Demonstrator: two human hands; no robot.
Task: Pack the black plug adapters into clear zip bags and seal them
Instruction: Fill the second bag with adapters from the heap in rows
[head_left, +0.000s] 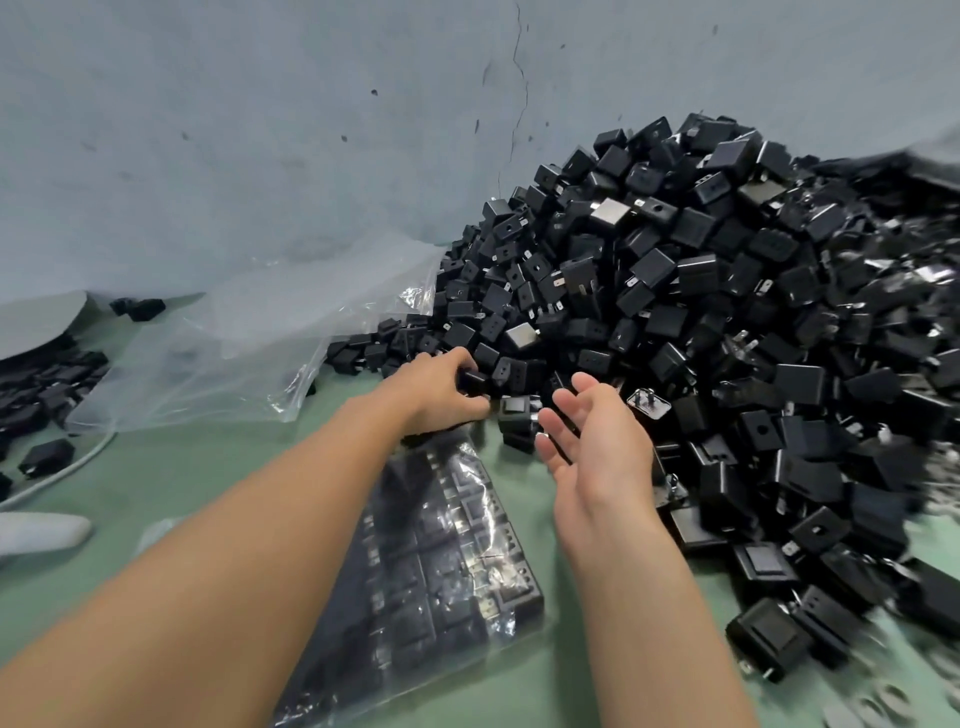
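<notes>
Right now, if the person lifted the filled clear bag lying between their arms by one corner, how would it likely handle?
The filled bag would probably sag and bend: its film looks thin and crinkled. It likely feels heavy for its size, being packed with rows of adapters. The glossy plastic may slip in the fingers, so supporting it from beneath seems safer.

Rear wall (234, 130): pale blue-grey painted plaster, matt finish. One thin vertical crack (519, 93) runs down from the top edge, right of centre. Small dark chips and scuff marks are scattered across the wall face beside it. Working surface (171, 467): flat, pale green, meeting the wall directly at the back. A thin white cable (78, 462) lies on the green surface at far left. Lighting: even and diffuse, soft shadows only; source not visible. The right edge of the view is blurred.
</notes>
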